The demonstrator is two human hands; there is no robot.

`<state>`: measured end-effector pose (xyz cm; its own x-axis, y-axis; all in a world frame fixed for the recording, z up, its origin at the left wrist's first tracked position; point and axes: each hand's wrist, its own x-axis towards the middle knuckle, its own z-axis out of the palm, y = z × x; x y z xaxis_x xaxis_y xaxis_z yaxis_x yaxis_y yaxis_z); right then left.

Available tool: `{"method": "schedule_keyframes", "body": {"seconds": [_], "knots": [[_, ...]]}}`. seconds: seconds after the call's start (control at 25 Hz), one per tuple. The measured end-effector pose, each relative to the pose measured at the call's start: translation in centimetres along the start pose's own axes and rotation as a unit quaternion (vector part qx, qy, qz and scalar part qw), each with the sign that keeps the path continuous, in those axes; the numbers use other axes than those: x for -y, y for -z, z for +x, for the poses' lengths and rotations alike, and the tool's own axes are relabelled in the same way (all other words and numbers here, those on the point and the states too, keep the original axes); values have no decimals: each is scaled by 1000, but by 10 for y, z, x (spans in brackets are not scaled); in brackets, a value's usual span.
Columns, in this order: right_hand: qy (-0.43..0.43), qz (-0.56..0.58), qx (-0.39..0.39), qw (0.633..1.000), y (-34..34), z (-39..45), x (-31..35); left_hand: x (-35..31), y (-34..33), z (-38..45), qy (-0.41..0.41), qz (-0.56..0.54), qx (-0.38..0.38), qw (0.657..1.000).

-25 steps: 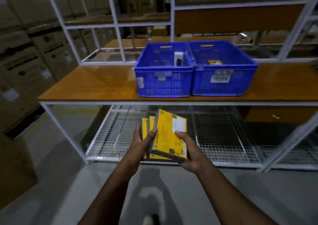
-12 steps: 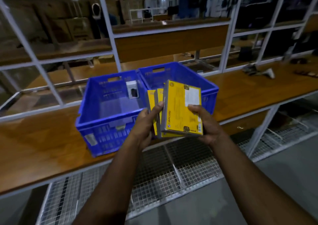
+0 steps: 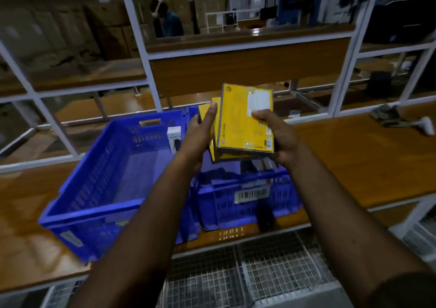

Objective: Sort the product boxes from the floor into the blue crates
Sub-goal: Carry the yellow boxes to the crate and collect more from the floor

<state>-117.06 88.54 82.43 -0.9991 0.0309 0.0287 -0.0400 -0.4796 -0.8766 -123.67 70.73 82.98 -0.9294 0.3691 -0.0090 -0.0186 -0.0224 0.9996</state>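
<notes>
Yellow product boxes held above two blue crates on a wooden shelf.

Front yellow box (image 3: 245, 119) gripped upright in the right hand (image 3: 280, 138), thumb curled across its face, directly over the right blue crate (image 3: 245, 197). Two more yellow boxes (image 3: 207, 119) just behind it, clasped by the left hand (image 3: 200, 138), fingers laid up along their edge. Beside the right crate, touching on its left: the left blue crate (image 3: 99, 185), with a small white box (image 3: 174, 139) standing against its far wall.

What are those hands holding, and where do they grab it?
Flat yellow product boxes: right hand grips the front box's right edge; left hand holds the left side.
</notes>
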Motion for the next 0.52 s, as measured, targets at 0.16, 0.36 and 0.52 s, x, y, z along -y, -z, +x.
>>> {"method": "schedule_keyframes", "body": {"seconds": [0.16,0.36,0.52], "knots": [[-39,-93,-57,993,13,52,1,12,-5,29,58,40,-51,996],[-143,-354,-110,918,0,76,-43,41,-3,57,-4,248,-113,962],[-207,-499,31,841,-1,76,-73,60,-9,60,95,397,-42,912]]}}
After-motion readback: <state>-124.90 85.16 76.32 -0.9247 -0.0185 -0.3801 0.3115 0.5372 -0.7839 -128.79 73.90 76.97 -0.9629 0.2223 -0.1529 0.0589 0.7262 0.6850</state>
